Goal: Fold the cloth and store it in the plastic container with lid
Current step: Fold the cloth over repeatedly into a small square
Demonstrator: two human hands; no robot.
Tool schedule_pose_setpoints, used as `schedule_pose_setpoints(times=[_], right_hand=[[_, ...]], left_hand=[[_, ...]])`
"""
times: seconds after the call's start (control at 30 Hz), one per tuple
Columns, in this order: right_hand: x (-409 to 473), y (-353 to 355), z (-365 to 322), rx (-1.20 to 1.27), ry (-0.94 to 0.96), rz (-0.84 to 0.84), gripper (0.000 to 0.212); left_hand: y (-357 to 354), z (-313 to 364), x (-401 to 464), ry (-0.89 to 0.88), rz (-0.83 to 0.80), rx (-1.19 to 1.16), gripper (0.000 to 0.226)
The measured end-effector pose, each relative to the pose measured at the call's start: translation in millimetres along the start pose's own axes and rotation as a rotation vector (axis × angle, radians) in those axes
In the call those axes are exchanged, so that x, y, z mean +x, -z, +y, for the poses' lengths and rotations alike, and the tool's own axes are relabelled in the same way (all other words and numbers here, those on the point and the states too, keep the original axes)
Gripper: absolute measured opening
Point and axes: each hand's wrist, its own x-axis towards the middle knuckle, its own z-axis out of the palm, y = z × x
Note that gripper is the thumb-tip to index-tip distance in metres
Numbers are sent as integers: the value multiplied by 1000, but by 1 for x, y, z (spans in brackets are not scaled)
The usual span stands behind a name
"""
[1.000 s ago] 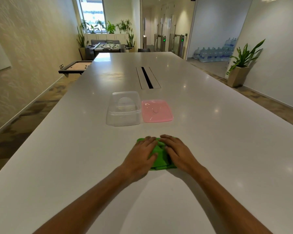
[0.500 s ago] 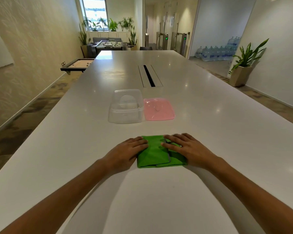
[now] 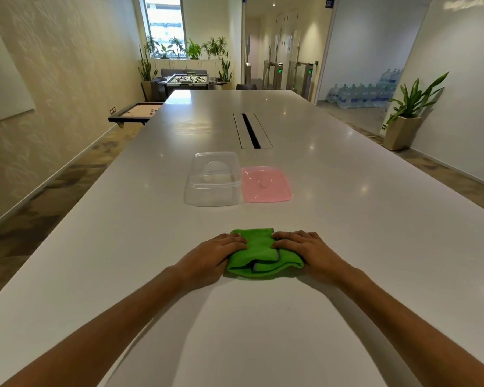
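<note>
A folded green cloth lies on the white table close in front of me. My left hand grips its left side and my right hand grips its right side, fingers over the top. The cloth bulges a little between them, with its folded layers showing at the near edge. Beyond it stands a clear plastic container, open and empty. A pink lid rests flat on the table, touching the container's right side.
A long cable slot runs down the table's middle behind the container. The table's left edge drops to a carpeted floor. A potted plant and stacked water bottles stand far off to the right.
My hands went from pressing flat on the cloth to closing on its left and right sides. The cloth is now squeezed narrower and slightly bunched.
</note>
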Motion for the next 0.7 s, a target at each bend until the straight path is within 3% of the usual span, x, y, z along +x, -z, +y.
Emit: schedule_pose_setpoints(times=[0.2, 0.33, 0.4, 0.5, 0.7], right_hand=[[-7, 12, -14, 515, -128, 94, 33], [-11, 29, -39, 957, -264, 116, 25], [-13, 31, -45, 1040, -306, 100, 17], [-15, 29, -48, 1166, -413, 67, 37], [-22, 16, -55, 1229, -701, -46, 40]], left_hand=[[21, 19, -4, 121, 38, -447, 36], [29, 45, -4, 354, 167, -899, 27], [31, 57, -5, 494, 195, -1049, 29], [31, 69, -10, 678, 208, -1160, 34], [17, 79, -26, 903, 135, -1400, 43]])
